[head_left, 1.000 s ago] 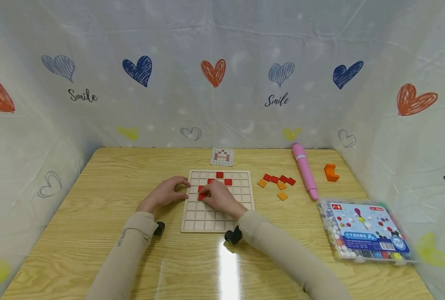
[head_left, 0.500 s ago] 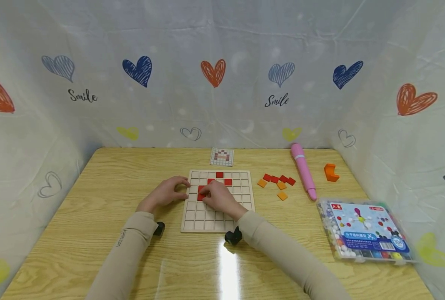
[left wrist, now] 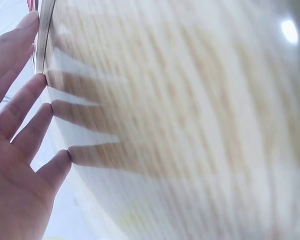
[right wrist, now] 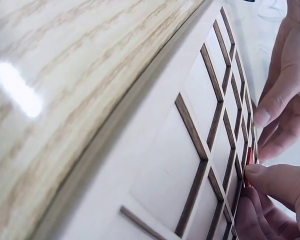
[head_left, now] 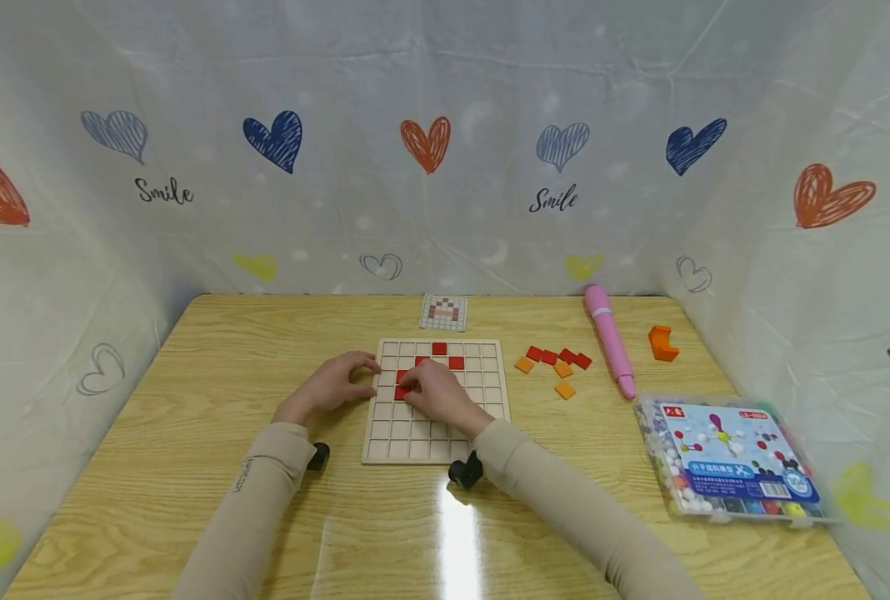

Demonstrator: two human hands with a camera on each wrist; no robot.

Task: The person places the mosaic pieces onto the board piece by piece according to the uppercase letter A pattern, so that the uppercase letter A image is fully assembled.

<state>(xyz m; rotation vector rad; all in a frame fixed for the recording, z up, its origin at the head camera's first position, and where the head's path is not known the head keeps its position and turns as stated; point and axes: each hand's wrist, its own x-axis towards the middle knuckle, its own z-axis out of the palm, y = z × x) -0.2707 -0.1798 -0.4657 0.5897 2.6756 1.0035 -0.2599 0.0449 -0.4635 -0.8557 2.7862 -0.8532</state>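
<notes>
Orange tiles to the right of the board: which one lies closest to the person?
The orange tile at the front, apart from the rest; the other two orange tiles lie farther back, close to the loose red tiles.

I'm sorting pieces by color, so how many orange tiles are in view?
3, right of the board: the left orange tile, the back right orange tile, the front right orange tile. The right hand may hide more.

Two sleeved forearms (head_left: 583,510) reach forward from the lower edge, slanting inward. The left hand (head_left: 332,385) is gently arched, its fingers parted and slightly bent, the thumb set away from them. Close beside it, the right hand (head_left: 442,395) points leftward, knuckles up, thumb and fingers pinched together.
</notes>
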